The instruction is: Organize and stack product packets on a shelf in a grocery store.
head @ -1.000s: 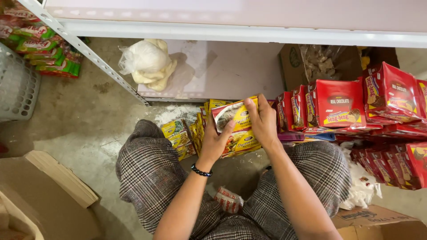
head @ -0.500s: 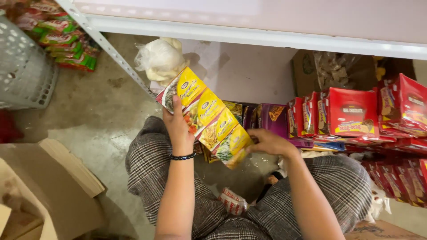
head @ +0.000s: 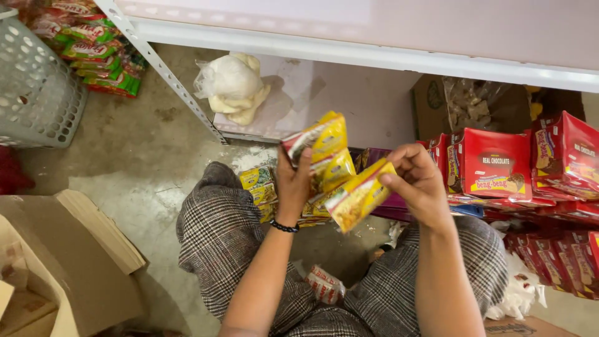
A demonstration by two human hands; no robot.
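While crouched by red boxes [head: 493,165], left hand [head: 293,184] grasping yellow sachet strip [head: 321,153], right hand [head: 418,184] pinching its end sachet [head: 359,196]

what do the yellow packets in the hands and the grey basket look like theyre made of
The yellow packets, gripped by the left hand and the right hand, look like thin glossy plastic film: they bend and catch highlights. The grey basket looks like matte moulded plastic, its wall pierced by even rows of holes.
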